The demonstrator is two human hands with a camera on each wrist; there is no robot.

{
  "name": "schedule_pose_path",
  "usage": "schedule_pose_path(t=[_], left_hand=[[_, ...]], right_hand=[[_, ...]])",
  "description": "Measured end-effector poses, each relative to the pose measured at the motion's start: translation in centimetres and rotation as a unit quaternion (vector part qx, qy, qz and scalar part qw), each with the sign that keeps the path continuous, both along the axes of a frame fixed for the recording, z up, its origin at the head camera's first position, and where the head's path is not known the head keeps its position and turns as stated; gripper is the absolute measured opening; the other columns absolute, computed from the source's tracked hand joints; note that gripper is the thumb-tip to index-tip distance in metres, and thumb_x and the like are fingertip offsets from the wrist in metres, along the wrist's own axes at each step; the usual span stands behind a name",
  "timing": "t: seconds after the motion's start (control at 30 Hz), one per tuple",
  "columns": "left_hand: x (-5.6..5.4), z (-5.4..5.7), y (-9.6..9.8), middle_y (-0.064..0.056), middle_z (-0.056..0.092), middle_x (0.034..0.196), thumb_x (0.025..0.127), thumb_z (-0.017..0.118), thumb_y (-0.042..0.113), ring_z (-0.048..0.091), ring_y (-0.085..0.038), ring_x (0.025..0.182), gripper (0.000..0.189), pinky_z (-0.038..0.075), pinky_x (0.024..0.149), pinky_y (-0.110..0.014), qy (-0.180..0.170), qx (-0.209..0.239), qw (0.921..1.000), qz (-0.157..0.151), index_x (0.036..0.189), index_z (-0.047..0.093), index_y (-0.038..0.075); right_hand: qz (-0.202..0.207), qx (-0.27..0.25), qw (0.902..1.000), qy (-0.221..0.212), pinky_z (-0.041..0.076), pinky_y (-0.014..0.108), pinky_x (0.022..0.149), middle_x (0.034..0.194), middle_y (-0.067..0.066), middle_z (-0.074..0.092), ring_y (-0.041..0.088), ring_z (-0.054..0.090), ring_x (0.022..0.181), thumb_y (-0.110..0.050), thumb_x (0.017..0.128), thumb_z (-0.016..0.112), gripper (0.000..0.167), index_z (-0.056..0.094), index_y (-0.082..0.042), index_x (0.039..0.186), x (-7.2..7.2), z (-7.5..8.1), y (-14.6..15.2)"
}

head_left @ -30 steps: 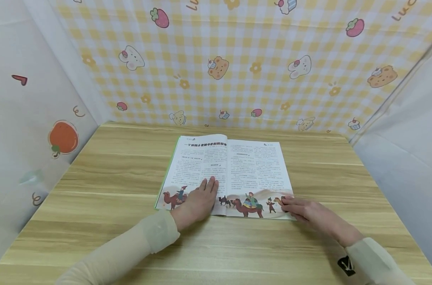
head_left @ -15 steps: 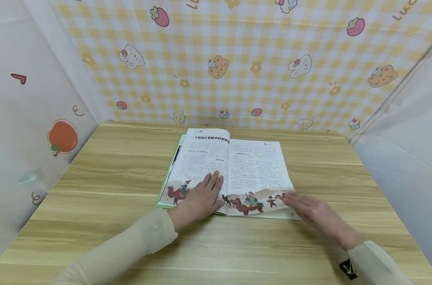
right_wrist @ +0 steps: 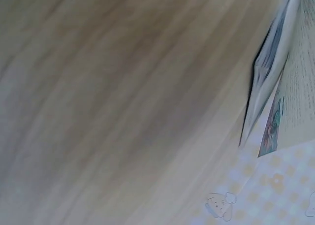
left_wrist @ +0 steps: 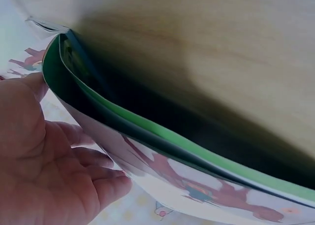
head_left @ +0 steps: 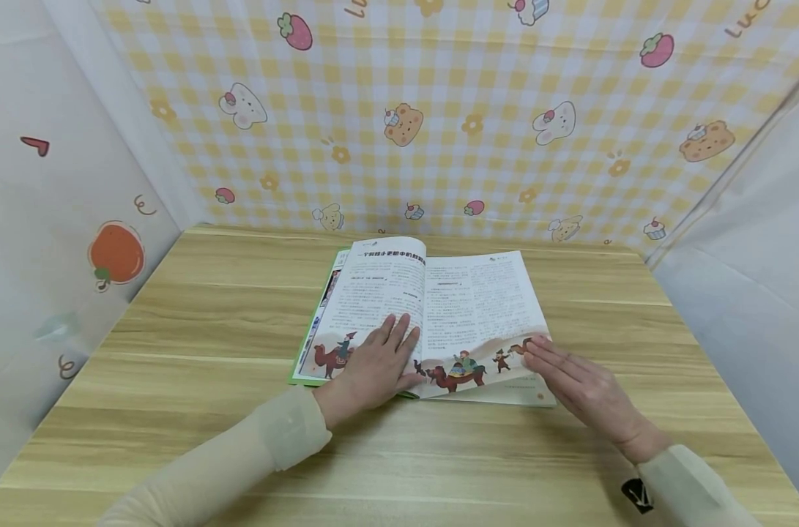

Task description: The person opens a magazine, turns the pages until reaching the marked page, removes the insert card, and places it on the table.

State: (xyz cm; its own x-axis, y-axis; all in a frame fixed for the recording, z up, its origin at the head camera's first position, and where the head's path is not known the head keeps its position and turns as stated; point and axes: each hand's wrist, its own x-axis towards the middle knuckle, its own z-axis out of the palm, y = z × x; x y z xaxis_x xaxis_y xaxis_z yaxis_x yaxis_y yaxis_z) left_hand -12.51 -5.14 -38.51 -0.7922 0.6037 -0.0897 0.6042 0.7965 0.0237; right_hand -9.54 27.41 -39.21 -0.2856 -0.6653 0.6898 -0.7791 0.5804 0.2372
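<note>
An open magazine (head_left: pixel 461 293) lies on the wooden table, its pages printed with columns of text and camels along the bottom. My left hand (head_left: pixel 376 366) rests on the lower left page near the fold, fingers straight and spread. The left wrist view shows that hand (left_wrist: pixel 54 161) against the bowed pages, with the green cover (left_wrist: pixel 157 129) behind them. At the lower right corner, my right hand (head_left: pixel 584 380) pinches the page (head_left: pixel 468 366), which is raised off the sheet (head_left: pixel 531 395) underneath. The thumb is hidden. In the right wrist view, only the magazine's edge (right_wrist: pixel 268 72) shows, without the hand.
The wooden table (head_left: pixel 208 315) extends around the magazine. A checked cloth (head_left: pixel 452 168) with cartoon prints hangs behind it, and pale sheets close off the left (head_left: pixel 56 307) and right (head_left: pixel 762 234) sides.
My right hand has moved up, lifting the page corner and baring the sheet below. The left pages have shifted rightward, bowing near the fold and showing more of the green-edged layer. The left hand has shifted slightly.
</note>
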Motion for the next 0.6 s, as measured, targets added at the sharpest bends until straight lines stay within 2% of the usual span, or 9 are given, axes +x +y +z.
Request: schedule_pose_path(t=[0.13,0.27,0.47,0.6], left_hand=[[0.1,0.6,1.1,-0.015,0.013,0.157,0.094,0.037,0.058,0.012,-0.033,0.144,0.078,0.021,0.115,-0.042,-0.021,0.013,0.9997,-0.006,0.150,0.020,0.005],[0.4,0.9,3.0,-0.014,0.011,0.157,0.094,0.033,0.060,0.011,-0.031,0.145,0.081,0.018,0.116,-0.040,-0.034,0.030,0.9985,-0.030,0.151,0.015,0.005],[1.3,1.2,6.4,-0.014,0.017,0.156,0.094,0.032,0.062,0.017,-0.027,0.144,0.083,0.022,0.115,-0.034,0.012,0.031,0.9976,-0.061,0.150,0.019,0.003],[1.7,1.3,8.3,-0.013,0.023,0.155,0.096,0.034,0.058,0.023,-0.024,0.143,0.078,0.026,0.113,-0.030,0.047,0.045,0.9961,-0.061,0.149,0.022,0.002]], right_hand=[[-0.003,-0.012,0.9998,0.014,0.032,0.023,0.108,0.113,0.016,0.067,0.020,0.054,0.122,-0.014,0.102,0.039,0.033,0.068,0.001,0.108,0.1,0.5,-0.6],[-0.005,-0.026,0.9996,0.012,0.034,0.022,0.107,0.113,0.016,0.067,0.019,0.054,0.122,-0.015,0.101,0.041,0.033,0.069,0.001,0.107,0.1,0.9,-1.0],[-0.008,-0.035,0.9994,0.003,0.034,0.021,0.107,0.114,0.016,0.066,0.017,0.050,0.125,-0.017,0.102,0.040,0.034,0.068,0.001,0.107,0.2,1.3,-1.4],[-0.005,-0.037,0.9993,0.008,0.034,0.021,0.106,0.113,0.017,0.067,0.017,0.051,0.125,-0.017,0.102,0.041,0.034,0.068,0.003,0.107,0.2,1.5,-1.6]])
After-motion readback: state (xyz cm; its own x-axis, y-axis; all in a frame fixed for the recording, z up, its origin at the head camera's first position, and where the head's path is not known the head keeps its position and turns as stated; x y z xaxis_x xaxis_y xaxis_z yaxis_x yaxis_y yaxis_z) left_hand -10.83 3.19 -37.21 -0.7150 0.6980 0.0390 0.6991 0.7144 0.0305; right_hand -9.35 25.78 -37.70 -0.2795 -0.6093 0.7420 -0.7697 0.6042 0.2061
